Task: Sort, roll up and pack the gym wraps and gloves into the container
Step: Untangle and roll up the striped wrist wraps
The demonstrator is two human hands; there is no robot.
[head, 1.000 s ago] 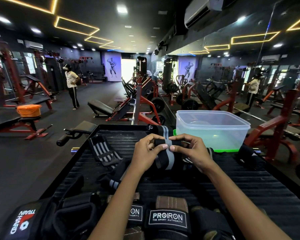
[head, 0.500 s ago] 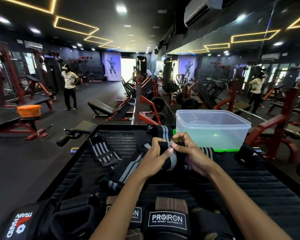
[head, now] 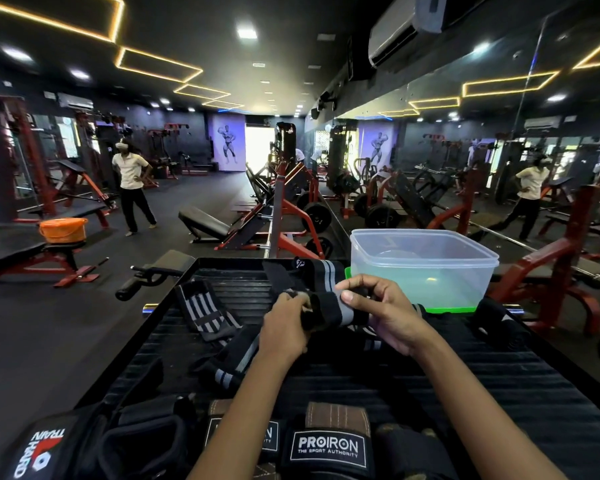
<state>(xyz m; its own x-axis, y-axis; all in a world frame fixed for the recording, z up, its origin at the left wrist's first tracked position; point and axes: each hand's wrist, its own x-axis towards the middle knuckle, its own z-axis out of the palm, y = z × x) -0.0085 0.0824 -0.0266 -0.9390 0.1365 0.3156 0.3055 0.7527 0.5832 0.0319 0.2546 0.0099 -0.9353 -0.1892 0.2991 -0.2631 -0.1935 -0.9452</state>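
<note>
Over the black ribbed mat [head: 499,375], both hands hold a black wrap with grey stripes [head: 336,308], partly rolled. My left hand [head: 284,327] grips its left end and my right hand [head: 385,310] pinches it from the right, thumb on top. The wrap's loose tail runs down to the left [head: 232,362]. A second striped wrap [head: 205,311] lies flat further left. A clear plastic container [head: 426,265] stands open behind my right hand on a green lid. Black PROIRON gloves [head: 328,445] and a TRAIN HARD glove [head: 42,452] lie at the near edge.
A dark rolled item [head: 503,323] sits at the mat's right edge. Beyond the surface are benches, red weight machines and a mirror wall. A person [head: 132,188] stands far left, near an orange tub [head: 63,230] on a bench.
The roll has turned a little further in my hands and my left hand has shifted down along it. The far person has moved slightly.
</note>
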